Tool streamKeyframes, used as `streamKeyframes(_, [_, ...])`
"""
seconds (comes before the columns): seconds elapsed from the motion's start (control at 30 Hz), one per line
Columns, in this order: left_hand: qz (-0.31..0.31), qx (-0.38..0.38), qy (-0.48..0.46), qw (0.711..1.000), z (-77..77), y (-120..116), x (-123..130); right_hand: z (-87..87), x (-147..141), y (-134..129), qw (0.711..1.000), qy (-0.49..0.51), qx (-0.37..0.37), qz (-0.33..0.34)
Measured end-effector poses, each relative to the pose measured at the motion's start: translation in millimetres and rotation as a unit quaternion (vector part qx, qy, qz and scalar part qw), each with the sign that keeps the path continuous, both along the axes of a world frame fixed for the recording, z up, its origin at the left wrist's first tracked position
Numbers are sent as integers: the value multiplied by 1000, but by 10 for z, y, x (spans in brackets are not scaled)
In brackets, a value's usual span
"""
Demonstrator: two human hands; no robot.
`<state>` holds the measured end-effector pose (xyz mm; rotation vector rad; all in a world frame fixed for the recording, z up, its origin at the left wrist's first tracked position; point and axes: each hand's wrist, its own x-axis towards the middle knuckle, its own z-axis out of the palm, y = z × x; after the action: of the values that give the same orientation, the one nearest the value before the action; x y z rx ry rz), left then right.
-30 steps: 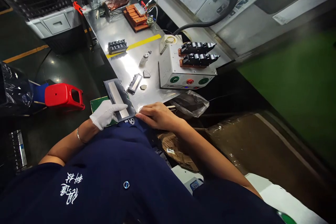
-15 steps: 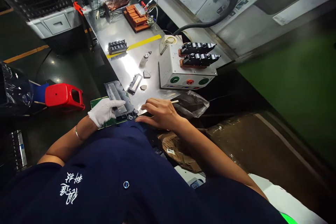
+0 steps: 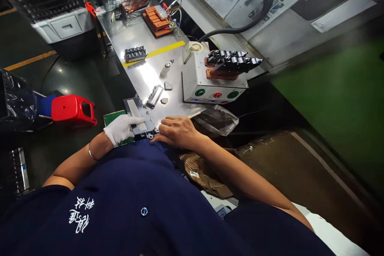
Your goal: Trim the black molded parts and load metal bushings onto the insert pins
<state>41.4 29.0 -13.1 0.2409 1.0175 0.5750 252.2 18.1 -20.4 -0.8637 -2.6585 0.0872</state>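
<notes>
My left hand (image 3: 121,129), in a white glove, grips a flat grey-and-black moulded part (image 3: 144,118) with a pale metal strip along it. Its thumb presses across the strip. At the part's near right corner is my bare right hand (image 3: 180,130), fingers curled and thumb against the ringed corner. The handle of a thin, pale stick-like tool (image 3: 195,115) sticks out behind that hand; its working end is hidden. Under the glove shows a green board (image 3: 112,117). Just beyond, a smaller similar part (image 3: 155,96) lies on the metal table (image 3: 136,78).
Two small grey pieces (image 3: 168,85) and a small bottle (image 3: 165,69) stand near the parts. A control box (image 3: 192,88) carries black ribbed parts (image 3: 237,62). Farther back are a black part (image 3: 135,53) and an orange fixture (image 3: 157,22). A red stool (image 3: 70,110) stands left.
My right hand has shifted slightly left, closer to the corner of the moulded part. The part and my gloved hand have moved a little to the right.
</notes>
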Motion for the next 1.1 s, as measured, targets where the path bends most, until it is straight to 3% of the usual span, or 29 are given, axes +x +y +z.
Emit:
streamKeyframes(0.2, [-6,-84,-74,994,22,23,-4,-16,-7,-34,990,144,-3,14])
streamKeyframes(0.27, [-29,-73,-87,993,28,44,-43,-15,-15,-32,985,169,-26,35])
streamKeyframes(0.33, [-52,-4,-53,997,43,62,-119,-26,-34,-23,979,199,-51,19])
streamKeyframes(0.47, [-14,166,65,984,65,22,-278,-121,-180,-31,931,331,-55,-143])
streamKeyframes(0.6, [45,356,251,899,-17,-107,-239,-245,-426,-107,886,389,-84,-240])
streamKeyframes(0.63, [52,362,272,890,-47,-131,-209,-258,-466,-126,882,393,-99,-242])
streamKeyframes(0.77, [78,325,270,903,-89,-176,-140,-192,-450,-142,882,395,-187,-176])
streamKeyframes(0.93, [-2,375,252,892,44,-204,-163,-3,-291,-98,903,347,-226,-117])
streamKeyframes(1.1, [-33,394,249,884,98,-223,-162,58,-233,-119,920,286,-256,-78])
